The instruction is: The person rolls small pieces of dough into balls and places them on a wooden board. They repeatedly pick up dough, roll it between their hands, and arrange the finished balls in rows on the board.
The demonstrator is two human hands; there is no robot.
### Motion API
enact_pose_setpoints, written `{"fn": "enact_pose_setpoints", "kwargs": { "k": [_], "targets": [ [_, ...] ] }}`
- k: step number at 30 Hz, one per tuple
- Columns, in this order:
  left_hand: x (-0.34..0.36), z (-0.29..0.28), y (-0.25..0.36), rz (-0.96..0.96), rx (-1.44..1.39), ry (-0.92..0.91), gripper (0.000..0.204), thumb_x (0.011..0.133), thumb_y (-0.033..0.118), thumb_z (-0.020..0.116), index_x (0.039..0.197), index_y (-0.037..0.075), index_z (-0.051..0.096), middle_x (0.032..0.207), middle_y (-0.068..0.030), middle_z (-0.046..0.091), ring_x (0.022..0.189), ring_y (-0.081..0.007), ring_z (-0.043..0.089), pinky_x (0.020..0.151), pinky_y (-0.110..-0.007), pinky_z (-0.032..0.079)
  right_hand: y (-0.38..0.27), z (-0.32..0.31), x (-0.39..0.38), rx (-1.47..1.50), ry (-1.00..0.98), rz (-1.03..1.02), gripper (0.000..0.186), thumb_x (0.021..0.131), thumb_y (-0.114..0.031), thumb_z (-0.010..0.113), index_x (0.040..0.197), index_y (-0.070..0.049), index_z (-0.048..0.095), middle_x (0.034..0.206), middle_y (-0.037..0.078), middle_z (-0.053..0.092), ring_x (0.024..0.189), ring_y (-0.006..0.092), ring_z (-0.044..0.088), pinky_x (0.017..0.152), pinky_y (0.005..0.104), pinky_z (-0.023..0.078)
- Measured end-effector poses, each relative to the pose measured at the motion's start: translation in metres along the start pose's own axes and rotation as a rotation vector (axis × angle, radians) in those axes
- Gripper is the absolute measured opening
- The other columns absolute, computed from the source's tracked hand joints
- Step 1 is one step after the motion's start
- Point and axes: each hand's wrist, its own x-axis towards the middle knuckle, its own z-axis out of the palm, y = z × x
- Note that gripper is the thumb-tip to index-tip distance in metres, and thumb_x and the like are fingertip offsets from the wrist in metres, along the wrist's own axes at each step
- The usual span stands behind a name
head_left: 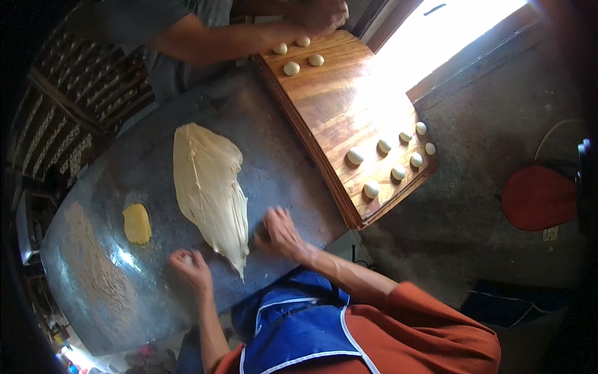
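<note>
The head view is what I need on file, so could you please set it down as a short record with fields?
Surface: smooth grey table
Left hand: curled, apparently around a small pale piece of dough
Right hand: blurred, right of the large dough; its grip cannot be made out
Large dough: long cream-coloured mass, narrowing at its near end
Farther left: rounded yellow slab; spread pale powder
Boards: stacked brown wooden boards bearing round whitish balls, four visible far, eight near
Co-worker: hand above the boards' far end
</note>
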Motion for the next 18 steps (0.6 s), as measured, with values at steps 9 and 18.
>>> {"fn": "enact_pose_setpoints", "kwargs": {
  "k": [9, 18],
  "targets": [
    [0.021, -0.01, -0.02, 0.02, -0.006, -0.063, 0.034, 0.089, 0.008, 0.077, 0.107, 0.002, 0.049, 0.102, -0.0179, 0.055, 0.095, -0.036, 0.057, 0.09, -0.045, 0.047, 0.019, -0.015, 0.037, -0.097, 0.304, -0.05, 0.044, 0.083, -0.031, 0.081, 0.1, -0.004, 0.051, 0.096, 0.014, 0.049, 0.095, 0.0343, 0.051, 0.082, 0.049, 0.042],
    [0.03, -0.021, -0.021, 0.022, 0.071, -0.092, 0.03, 0.092, 0.006, 0.073, 0.106, 0.0, 0.048, 0.101, -0.0176, 0.053, 0.093, -0.0363, 0.056, 0.086, -0.046, 0.047, 0.041, -0.024, 0.021, -0.076, 0.226, -0.072, 0.041, 0.085, -0.026, 0.078, 0.105, -0.004, 0.049, 0.094, 0.017, 0.051, 0.094, 0.0356, 0.054, 0.084, 0.0557, 0.044]
  ]
}}
